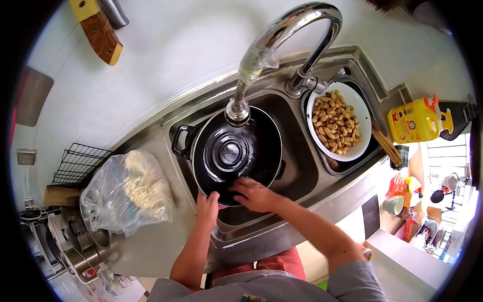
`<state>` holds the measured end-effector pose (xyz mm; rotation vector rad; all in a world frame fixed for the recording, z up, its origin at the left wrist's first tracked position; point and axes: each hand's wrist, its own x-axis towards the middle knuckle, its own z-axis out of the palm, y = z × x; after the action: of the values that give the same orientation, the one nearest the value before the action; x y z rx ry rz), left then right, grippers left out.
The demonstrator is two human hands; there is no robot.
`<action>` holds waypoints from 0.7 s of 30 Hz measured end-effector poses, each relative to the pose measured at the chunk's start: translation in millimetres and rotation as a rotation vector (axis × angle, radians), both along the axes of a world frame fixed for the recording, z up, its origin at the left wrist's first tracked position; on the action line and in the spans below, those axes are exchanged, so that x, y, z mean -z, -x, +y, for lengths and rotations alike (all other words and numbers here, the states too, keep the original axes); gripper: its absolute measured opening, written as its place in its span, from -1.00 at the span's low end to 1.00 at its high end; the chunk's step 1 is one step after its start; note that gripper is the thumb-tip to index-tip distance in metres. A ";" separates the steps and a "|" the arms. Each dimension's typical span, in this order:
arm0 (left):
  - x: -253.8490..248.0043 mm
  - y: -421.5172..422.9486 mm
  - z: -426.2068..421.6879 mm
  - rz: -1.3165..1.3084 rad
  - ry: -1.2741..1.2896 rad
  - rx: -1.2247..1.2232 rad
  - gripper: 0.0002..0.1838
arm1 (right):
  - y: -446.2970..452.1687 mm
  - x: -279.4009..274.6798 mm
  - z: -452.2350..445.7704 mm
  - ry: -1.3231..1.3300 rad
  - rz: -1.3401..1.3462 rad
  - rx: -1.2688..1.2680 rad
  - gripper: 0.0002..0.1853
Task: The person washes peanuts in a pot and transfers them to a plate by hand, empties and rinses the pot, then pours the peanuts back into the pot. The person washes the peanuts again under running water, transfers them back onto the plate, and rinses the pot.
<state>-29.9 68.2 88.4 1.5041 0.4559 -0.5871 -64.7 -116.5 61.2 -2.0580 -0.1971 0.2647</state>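
Note:
A black pot (266,146) with a light rim and side handles stands in the larger sink basin, tilted slightly toward me. Shiny rings show on its bottom, beneath the tap's spout. My left hand (207,209) grips the pot's near rim, thumb on top and the other fingers hidden outside the wall. Over the same rim reaches my right hand (255,195), its fingers spread a little against the dark inner wall; no object shows in them. The chrome tap (302,30) arches above, its spout end over the pot.
In the smaller basin at right sits a white bowl (359,105) of peanuts (336,123), with wooden chopsticks (386,143) beside it. A yellow detergent bottle (415,121) stands farther right. Left of the sink lies a clear plastic bag (113,194) with pale contents, near a wire rack (80,163) and pan lids.

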 end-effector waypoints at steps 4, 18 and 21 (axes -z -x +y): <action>-19.3 -8.5 2.8 0.005 0.019 0.020 -0.51 | 0.0 -4.7 -66.3 0.676 -0.172 -0.254 -0.47; -33.7 -12.4 3.8 0.188 -0.010 0.180 -0.37 | 11.7 -27.1 -91.3 0.598 -0.108 0.328 -0.49; -31.1 -22.6 8.9 0.303 0.064 0.205 -0.45 | -6.6 -39.3 -98.2 0.409 0.246 0.582 -0.34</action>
<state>-7.3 77.1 119.5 1.4153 0.5127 -0.9906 -58.1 -214.7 100.6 -2.3524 0.6472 0.2014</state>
